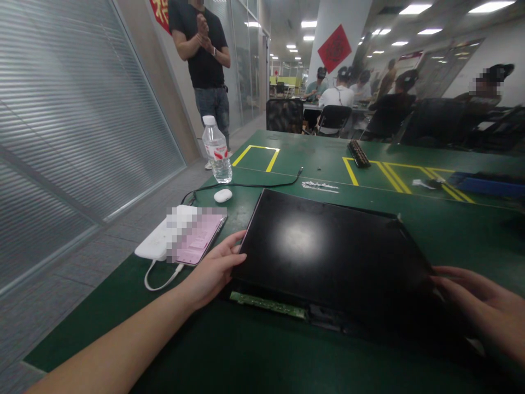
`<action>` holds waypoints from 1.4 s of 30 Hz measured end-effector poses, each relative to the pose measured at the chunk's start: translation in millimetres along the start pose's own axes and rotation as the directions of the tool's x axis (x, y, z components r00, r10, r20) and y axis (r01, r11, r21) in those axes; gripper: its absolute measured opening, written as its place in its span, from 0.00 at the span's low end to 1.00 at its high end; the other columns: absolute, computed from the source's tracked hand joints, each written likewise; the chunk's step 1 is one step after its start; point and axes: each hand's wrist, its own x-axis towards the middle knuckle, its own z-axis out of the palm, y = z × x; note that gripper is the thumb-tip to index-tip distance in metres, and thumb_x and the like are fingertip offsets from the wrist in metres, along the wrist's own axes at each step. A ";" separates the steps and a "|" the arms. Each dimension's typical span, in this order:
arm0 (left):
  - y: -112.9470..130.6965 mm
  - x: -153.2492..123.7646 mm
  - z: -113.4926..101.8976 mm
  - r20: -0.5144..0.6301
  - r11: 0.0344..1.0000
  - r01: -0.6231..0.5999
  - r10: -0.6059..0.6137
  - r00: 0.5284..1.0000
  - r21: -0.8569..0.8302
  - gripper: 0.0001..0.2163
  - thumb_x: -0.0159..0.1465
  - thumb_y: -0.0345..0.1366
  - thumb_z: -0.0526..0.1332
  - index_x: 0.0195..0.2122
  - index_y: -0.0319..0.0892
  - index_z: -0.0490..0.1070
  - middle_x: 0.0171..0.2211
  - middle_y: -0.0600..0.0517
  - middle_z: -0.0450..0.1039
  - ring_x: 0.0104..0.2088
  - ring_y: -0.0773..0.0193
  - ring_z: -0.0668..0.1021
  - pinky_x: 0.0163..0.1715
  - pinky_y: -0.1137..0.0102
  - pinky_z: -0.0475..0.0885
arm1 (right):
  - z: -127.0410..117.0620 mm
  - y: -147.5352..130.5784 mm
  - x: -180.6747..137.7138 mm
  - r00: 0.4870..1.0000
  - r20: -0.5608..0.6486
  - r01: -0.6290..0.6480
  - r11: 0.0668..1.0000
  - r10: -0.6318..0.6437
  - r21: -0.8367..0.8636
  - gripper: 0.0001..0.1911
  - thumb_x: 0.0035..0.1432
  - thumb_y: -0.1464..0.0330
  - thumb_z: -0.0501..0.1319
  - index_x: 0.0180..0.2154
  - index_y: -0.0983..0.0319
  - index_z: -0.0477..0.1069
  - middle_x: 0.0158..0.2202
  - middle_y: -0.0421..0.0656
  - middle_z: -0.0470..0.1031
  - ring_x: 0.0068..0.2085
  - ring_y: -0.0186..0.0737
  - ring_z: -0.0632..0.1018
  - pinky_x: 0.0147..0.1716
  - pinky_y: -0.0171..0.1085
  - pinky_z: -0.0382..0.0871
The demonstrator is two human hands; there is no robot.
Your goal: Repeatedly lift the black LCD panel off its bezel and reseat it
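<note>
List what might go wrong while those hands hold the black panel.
1. The black panel is held by its side edges, left hand and right hand, so it might slip.
2. The green circuit strip along its near edge looks exposed; a knock could damage it.
3. The left arm lies close to the phone and white cable, perhaps snagging them.

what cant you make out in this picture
All in the head view:
Panel: underside, hidden by its upper face
Left hand: some fingertips, behind the panel's edge
Right hand: wrist, cut off by the right edge
Phone: screen text, pixelated and blurred
Bottle: label's small print, too small
</note>
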 end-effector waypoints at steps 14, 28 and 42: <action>-16.3 10.5 -17.9 0.051 0.998 -0.055 0.055 0.997 -0.011 0.35 0.56 0.31 0.79 0.66 0.46 0.76 0.39 0.51 0.90 0.35 0.57 0.86 0.37 0.67 0.75 | -0.9 7.5 4.9 0.999 0.009 0.038 0.999 -0.038 0.009 0.30 0.29 0.41 0.62 0.33 0.49 0.83 0.33 0.48 0.87 0.37 0.70 0.85 0.39 0.58 0.76; -8.0 4.3 -8.8 0.051 0.999 -0.034 0.035 0.998 -0.011 0.35 0.56 0.28 0.78 0.66 0.44 0.76 0.39 0.50 0.90 0.37 0.55 0.86 0.37 0.66 0.76 | -0.8 4.6 3.5 1.000 0.027 0.012 1.000 -0.012 -0.008 0.33 0.26 0.41 0.61 0.34 0.50 0.81 0.35 0.48 0.88 0.39 0.70 0.85 0.42 0.59 0.74; -3.4 0.3 -4.8 0.068 0.999 -0.032 0.032 0.997 -0.004 0.33 0.58 0.26 0.76 0.66 0.45 0.76 0.38 0.51 0.89 0.35 0.56 0.86 0.37 0.67 0.75 | 0.1 25.8 20.3 0.995 0.024 0.102 0.994 -0.101 -0.048 0.29 0.34 0.40 0.62 0.34 0.48 0.84 0.36 0.46 0.88 0.39 0.69 0.87 0.39 0.58 0.77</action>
